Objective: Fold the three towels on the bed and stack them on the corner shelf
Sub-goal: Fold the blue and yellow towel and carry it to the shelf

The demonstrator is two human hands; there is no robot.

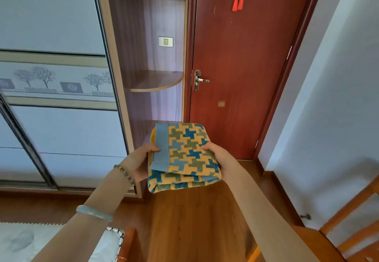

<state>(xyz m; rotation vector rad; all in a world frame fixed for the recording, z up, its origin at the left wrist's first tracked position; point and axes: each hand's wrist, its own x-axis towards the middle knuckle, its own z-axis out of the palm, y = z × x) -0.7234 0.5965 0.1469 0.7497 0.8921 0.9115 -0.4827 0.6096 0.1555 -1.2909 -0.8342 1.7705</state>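
Observation:
A folded towel point(187, 155), yellow with a blue and green cross pattern and a pale blue band, is held in the air in front of me. My left hand point(139, 162) grips its left edge, thumb on top. My right hand point(218, 158) grips its right edge the same way. The corner shelf unit point(158, 83) stands straight ahead, between the wardrobe and the door. Its middle shelf is bare, and the towel hides most of the lower shelf point(149, 123). No other towel is in view.
A sliding wardrobe point(57, 77) fills the left. A closed red-brown door point(246, 67) with a metal handle stands to the right of the shelves. Wooden floor lies below; a bed corner point(61, 241) sits at bottom left and a wooden chair point(352, 220) at bottom right.

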